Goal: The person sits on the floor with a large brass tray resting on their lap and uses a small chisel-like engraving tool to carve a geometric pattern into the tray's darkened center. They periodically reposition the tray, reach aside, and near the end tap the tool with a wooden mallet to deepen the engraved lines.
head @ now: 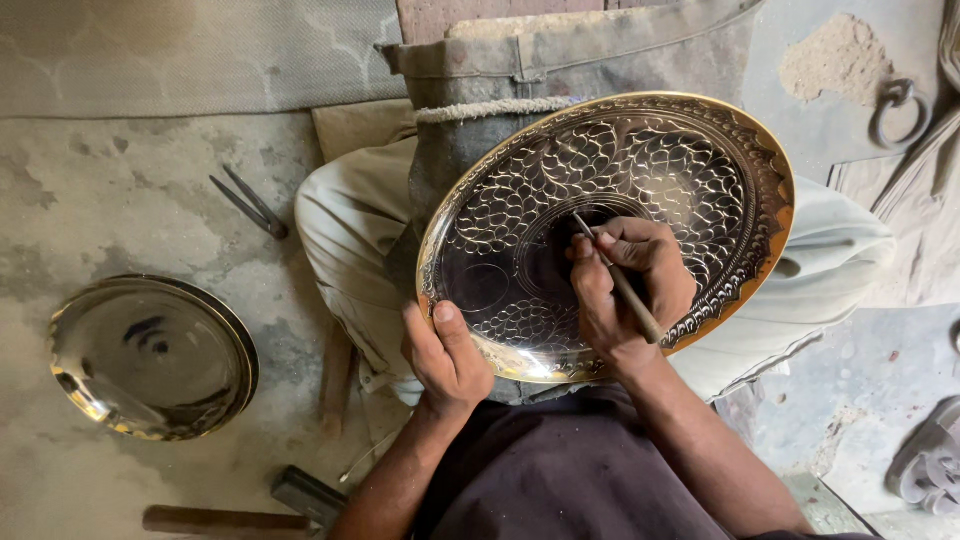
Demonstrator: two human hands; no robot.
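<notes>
L hand (447, 352) grips brass tray (520, 215) rim — R hand (625, 285) holds engraving tool (612, 276).

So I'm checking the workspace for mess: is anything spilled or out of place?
Only a small heap of sandy powder on the ground at the top right looks spilled; the rest seems merely laid down.

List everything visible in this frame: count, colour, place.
Engraved plate: one, brass, tilted on the lap against a grey sack.
Engraving tool: one, thin metal rod, tip on the plate.
Plain plate: one, brass, floor at left.
Compass-like tool: one, dark metal, floor upper left.
Hammer: one, wooden handle, bottom edge.
Metal ring: one, grey, upper right.
Left hand: grips the plate's lower rim.
Right hand: fingers around the tool.
</notes>
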